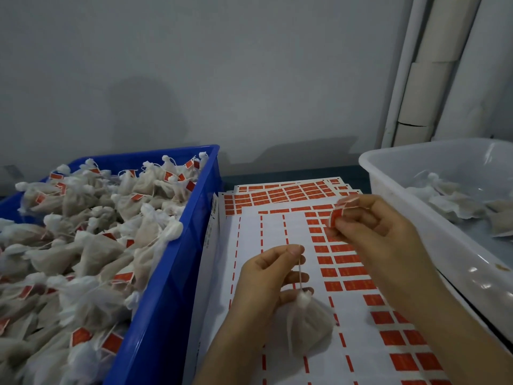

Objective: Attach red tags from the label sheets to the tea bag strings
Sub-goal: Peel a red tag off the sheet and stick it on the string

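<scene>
My left hand point(270, 276) pinches the white string point(300, 273) of a tea bag point(309, 322), which hangs below it over the label sheets point(280, 234). To the upper right, my right hand point(372, 226) pinches a red tag point(336, 216) between thumb and fingertips, lifted off the sheets. The top sheet has rows of red tags on its right side and peeled white columns on its left.
A blue crate point(177, 262) on the left is heaped with tea bags that carry red tags. A translucent white bin point(416, 201) on the right holds a few tea bags without tags. A grey wall and white pipes point(424, 79) stand behind.
</scene>
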Demonstrator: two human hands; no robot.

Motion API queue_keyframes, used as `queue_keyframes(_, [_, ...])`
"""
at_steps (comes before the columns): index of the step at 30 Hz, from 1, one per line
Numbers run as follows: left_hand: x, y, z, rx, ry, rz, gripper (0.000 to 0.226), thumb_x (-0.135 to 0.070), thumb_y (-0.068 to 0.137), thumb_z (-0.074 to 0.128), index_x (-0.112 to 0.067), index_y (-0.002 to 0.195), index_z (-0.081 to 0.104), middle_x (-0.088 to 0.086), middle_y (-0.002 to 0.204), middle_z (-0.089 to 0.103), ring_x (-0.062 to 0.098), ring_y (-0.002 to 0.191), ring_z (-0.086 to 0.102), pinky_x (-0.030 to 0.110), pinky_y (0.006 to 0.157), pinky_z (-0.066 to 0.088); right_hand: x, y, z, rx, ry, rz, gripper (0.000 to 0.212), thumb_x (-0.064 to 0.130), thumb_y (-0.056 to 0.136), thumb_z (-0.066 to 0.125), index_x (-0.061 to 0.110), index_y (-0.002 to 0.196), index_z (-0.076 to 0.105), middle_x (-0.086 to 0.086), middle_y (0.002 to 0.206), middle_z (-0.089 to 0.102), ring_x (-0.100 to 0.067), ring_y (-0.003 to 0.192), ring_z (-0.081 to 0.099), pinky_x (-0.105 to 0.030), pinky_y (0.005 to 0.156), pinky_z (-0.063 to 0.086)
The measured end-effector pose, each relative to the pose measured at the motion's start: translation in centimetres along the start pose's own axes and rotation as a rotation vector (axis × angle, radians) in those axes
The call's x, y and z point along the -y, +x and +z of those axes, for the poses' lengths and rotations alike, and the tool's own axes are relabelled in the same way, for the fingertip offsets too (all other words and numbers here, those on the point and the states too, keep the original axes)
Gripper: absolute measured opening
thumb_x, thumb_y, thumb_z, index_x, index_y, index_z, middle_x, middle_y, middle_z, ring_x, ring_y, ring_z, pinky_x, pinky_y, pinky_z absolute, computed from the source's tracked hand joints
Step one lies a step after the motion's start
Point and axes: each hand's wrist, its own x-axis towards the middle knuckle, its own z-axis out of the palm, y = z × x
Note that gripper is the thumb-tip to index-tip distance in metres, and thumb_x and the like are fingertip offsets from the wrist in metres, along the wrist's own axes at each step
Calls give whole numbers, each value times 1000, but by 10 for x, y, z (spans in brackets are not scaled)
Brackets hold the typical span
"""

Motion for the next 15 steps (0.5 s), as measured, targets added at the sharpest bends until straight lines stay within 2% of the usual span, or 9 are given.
queue_keyframes(4, [-1, 0, -1, 5, -11, -2, 44, -45, 56, 71, -17, 90, 74, 0, 85, 72, 20, 74, 70, 40, 71, 59, -19, -11, 14, 71, 91, -1, 20, 42, 65, 55, 32, 81, 62, 31, 79, 65, 6, 78, 63, -6, 55, 46])
queue_keyframes(8, [0, -1, -1, 53, -13, -4, 38, -42, 67, 66, -19, 97, 73, 2, 96, 72, 20, 78, 71, 39, 74, 58, -26, -22, 14, 212, 51, -21, 20, 45, 67, 56, 40, 84, 64, 32, 85, 64, 9, 85, 60, -1, 59, 43])
queue_keyframes(12, [0, -3, -1, 63, -3, -23, 31, -40, 64, 67, -23, 89, 76, 0, 92, 73, 18, 75, 71, 36, 70, 58, -28, -24, 16, 198, 32, -35, 33, 49, 65, 57, 44, 97, 58, 31, 86, 62, 10, 88, 58, 1, 62, 42])
queue_keyframes(15, [0, -2, -1, 74, 9, -24, 28, -38, 65, 67, -25, 87, 77, -1, 91, 73, 16, 73, 71, 34, 67, 57, -28, -24, 18, 181, 48, -39, 35, 48, 65, 58, 42, 99, 55, 27, 87, 62, 10, 89, 58, 1, 61, 41])
